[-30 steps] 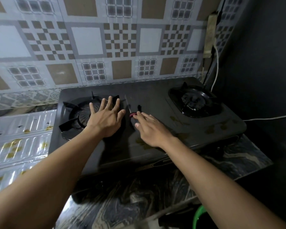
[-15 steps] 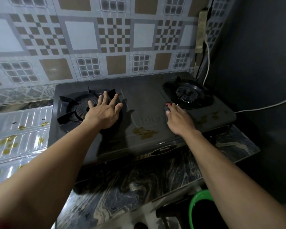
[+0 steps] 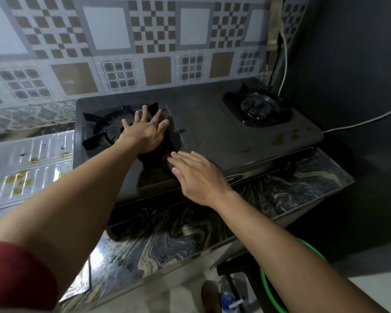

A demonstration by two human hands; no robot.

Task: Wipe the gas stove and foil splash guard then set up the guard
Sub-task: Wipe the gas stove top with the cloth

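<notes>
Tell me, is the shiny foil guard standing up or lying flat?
Lying flat. The foil splash guard lies spread on the counter left of the gas stove, not standing up.

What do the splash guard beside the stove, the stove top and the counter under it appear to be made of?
Splash guard: thin embossed aluminium foil, judging by its shiny ribbed panels; spotted with yellowish stains. Stove top: probably dark coated metal or glass, smooth and dull, with brownish stains near the right burner. Counter: dark polished stone or a marble-look tile, swirled with pale veins; which one is unclear.

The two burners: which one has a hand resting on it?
The left burner, by the foil sheet; the left hand lies flat across it. The right burner by the dark wall is bare.
</notes>
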